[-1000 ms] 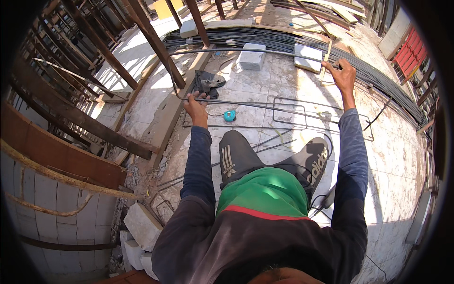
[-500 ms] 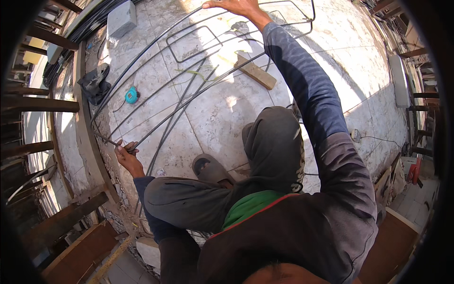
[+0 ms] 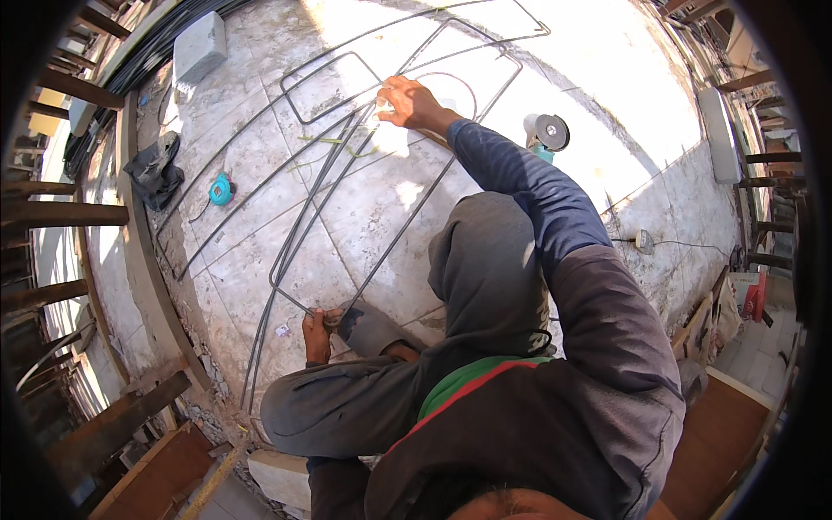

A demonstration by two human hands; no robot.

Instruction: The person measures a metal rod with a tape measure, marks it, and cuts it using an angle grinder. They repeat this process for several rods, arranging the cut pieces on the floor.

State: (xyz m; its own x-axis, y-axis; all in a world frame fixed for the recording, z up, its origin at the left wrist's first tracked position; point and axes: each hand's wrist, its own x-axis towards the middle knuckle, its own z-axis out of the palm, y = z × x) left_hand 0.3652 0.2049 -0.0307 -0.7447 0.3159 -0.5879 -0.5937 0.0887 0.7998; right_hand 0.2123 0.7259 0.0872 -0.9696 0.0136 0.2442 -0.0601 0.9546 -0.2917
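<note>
Left hand: the left hand [image 3: 316, 334] sits low and left of centre in the frame, beside the person's shoe [image 3: 368, 328]; its fingers are curled tight around the near bend of the bent steel rods [image 3: 338, 204].
Right hand: the right hand [image 3: 412, 102] reaches to the upper centre and presses down on the same rods where they cross a pale tile; the fingers look loosely closed over the metal, though how firm the grip is cannot be told.
Rods: thin reinforcing bars, bent into long closed loops, lie flat on the concrete floor [image 3: 607, 78] and run diagonally from the lower left to the upper centre of the frame; a smaller rectangular loop [image 3: 334, 82] lies just beside them at the top.
Handling: the bars look stiff and springy rather than soft, light singly but awkward by their length; they would likely whip or twist if lifted from one end. A hold at the corners or at two spread points, as the hands are now, seems the steadiest.
Nearby: an angle grinder [image 3: 546, 134] rests right of the right arm; a teal tape measure [image 3: 221, 189] and a dark cloth [image 3: 156, 169] lie at the left; a grey block [image 3: 199, 48] sits in the upper left.
Body: the person crouches, knees bent, over the near end.
</note>
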